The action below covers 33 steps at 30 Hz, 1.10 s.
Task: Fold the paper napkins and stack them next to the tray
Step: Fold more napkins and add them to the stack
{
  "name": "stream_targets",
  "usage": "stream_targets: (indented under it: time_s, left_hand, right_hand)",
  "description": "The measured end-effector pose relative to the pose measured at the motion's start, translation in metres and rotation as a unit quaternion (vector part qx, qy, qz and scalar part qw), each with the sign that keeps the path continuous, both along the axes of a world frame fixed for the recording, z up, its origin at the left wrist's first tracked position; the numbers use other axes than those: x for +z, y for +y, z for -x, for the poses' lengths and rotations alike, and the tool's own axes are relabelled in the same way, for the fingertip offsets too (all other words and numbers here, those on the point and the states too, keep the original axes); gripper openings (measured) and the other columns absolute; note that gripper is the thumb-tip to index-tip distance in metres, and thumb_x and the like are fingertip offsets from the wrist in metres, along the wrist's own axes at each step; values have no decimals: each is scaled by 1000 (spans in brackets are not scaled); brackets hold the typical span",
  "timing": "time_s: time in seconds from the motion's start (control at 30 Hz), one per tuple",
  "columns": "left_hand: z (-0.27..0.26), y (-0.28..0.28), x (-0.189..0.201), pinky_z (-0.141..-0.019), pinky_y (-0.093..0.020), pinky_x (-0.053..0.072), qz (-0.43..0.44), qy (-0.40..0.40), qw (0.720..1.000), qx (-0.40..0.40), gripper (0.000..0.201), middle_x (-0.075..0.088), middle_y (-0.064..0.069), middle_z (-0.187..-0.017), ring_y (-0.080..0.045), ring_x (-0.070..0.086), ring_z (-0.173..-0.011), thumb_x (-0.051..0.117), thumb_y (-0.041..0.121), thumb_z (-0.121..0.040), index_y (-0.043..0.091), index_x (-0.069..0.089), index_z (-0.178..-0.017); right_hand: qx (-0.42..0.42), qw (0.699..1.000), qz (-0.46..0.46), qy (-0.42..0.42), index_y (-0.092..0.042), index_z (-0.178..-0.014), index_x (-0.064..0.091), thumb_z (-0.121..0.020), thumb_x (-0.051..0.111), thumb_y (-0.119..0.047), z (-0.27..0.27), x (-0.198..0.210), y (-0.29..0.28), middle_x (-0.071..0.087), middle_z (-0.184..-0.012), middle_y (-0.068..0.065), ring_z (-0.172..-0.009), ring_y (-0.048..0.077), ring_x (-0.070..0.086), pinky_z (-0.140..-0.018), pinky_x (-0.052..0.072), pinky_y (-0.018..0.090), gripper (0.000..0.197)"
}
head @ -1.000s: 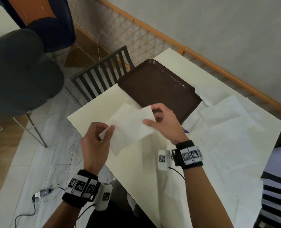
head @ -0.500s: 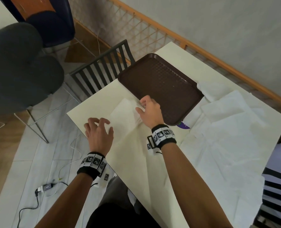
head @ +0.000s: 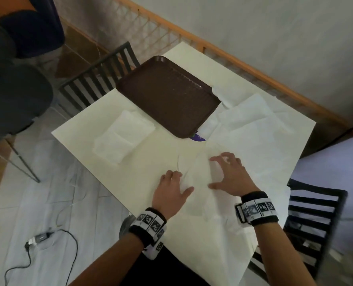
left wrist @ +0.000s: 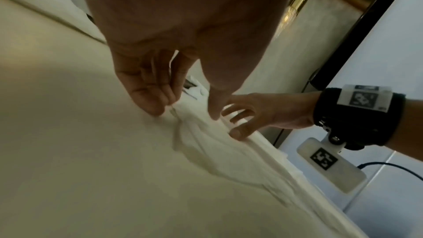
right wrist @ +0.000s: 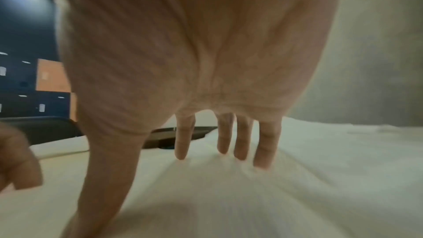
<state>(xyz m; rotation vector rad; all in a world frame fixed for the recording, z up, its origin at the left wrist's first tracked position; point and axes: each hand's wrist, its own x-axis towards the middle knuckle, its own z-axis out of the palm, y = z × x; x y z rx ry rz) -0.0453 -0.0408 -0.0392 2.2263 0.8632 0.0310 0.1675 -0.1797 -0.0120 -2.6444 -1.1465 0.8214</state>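
Observation:
A brown tray point(head: 167, 96) lies at the far side of the cream table point(head: 150, 159). Beside its left edge sits a stack of folded white napkins point(head: 124, 139). Unfolded napkins point(head: 254, 137) cover the table's right half. Both hands rest on one unfolded napkin point(head: 200, 201) near the front edge. My left hand point(head: 181, 181) sets bent fingertips and thumb on that napkin's left edge, which wrinkles between them point(left wrist: 186, 113). My right hand point(head: 212, 172) spreads its fingers point(right wrist: 265, 147) and presses down on the sheet point(right wrist: 228, 196). The tray point(right wrist: 164, 138) shows beyond them.
A dark slatted chair point(head: 97, 79) stands behind the table's left corner, another point(head: 316, 223) at the right front. A purple item point(head: 198, 138) peeks from under the tray's near corner. A cable and plug point(head: 41, 238) lie on the floor at left.
The folded napkin that both hands held in the air now lies on the stack beside the tray. Both hands have moved right and nearer onto an unfolded napkin.

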Motion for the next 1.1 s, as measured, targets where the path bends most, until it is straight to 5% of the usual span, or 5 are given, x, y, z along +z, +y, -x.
stream_targets:
  time_s: [0.43,0.57,0.73,0.87,1.1]
  left_hand:
    - [-7,1,48,-75,-30,59,89,-147,985,-31,23,66,8,-90,-10,68,-84,79,16,-94,22,58,-87]
    - [-4,25,109,-63,-27,47,218,-226,948,-42,23,63,-11,-80,-13,63,-77,63,5,-104,13,47,-90]
    - [2,62,140,-59,-44,43,232,-321,912,104,20,50,-31,-82,-35,47,-67,62,27,-106,14,48,-105]
    - [10,66,129,-86,-35,64,314,-296,881,195,50,76,4,-121,-18,75,-111,77,37,-97,21,51,-138]
    - [24,62,98,-86,-28,64,230,-289,905,212,79,61,38,-129,2,70,-110,79,13,-96,42,35,-155]
  right_hand:
    - [-60,985,-148,70,-50,-164,28,-68,95,-65,6,-1,-1,27,-171,-8,-159,22,20,-128,27,48,118]
    - [-123,905,-261,314,-62,-158,28,-83,95,-50,9,30,11,64,-150,-3,-142,13,57,-116,45,35,101]
    - [-205,785,-393,432,-34,-150,54,-102,77,-13,23,55,27,80,-125,18,-116,28,77,-95,58,35,57]
    - [-257,743,-457,415,-22,-142,62,-100,81,-17,36,59,44,80,-126,14,-116,36,77,-96,64,50,47]
    - [-320,787,-442,289,-38,-138,53,-99,82,-26,54,46,51,78,-101,7,-90,6,74,-77,58,32,50]
